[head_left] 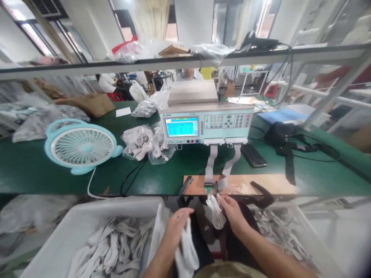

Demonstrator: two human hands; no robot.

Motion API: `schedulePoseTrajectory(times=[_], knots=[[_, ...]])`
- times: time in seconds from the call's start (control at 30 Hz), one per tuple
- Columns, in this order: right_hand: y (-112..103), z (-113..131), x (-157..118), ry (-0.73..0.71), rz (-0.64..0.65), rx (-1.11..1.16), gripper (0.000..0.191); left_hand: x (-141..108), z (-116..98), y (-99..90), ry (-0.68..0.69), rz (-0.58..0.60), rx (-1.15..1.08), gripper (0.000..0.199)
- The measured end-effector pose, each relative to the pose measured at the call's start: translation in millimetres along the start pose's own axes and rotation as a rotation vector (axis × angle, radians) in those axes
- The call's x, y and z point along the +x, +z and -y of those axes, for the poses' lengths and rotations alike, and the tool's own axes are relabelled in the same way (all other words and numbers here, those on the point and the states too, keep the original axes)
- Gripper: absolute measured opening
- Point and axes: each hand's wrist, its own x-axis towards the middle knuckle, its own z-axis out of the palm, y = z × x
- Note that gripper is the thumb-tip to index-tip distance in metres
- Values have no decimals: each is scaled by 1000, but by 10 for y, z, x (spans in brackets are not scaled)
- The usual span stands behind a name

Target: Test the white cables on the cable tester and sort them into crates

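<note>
My left hand [177,227] is closed round a coiled white cable [188,251], which hangs below it above my lap. At the bench's front edge, my right hand [231,210] pinches the end of a second coiled white cable [215,213]. That coil dangles just left of my right fingers, its top close to a small green connector board [208,188]. Whether its plug is seated in the board cannot be made out. Two grey ribbon cables [211,164] run from the board area up to a bench tester [207,123] with a lit blue screen.
A white bin [78,210] of coiled cables stands at my left, another bin [307,220] at my right. On the green bench [162,181] are a light-blue fan [84,146], bagged cables [137,143], a wooden board [275,183] and a black phone [254,155]. People sit beyond.
</note>
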Motion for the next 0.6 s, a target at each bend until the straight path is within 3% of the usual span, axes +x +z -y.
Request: schedulePoseTrajectory(times=[0.1,0.2,0.37,0.43,0.5,0.6], knots=[[-8,25,10,-19,17,18,41,206,10,661,-21,177,-31,41],[2,25,19,-35,34,27,40,321,15,912,-37,314,-143,42],[73,-61,-56,-40,2,47,38,224,39,966,-35,323,-134,38],[-33,-75,-119,-8,45,42,36,123,71,958,-24,304,-95,35],[-321,-50,-178,29,134,-12,33,24,100,931,-18,268,-50,34],[-990,69,-233,40,259,-302,27,-91,109,880,-32,208,-12,36]])
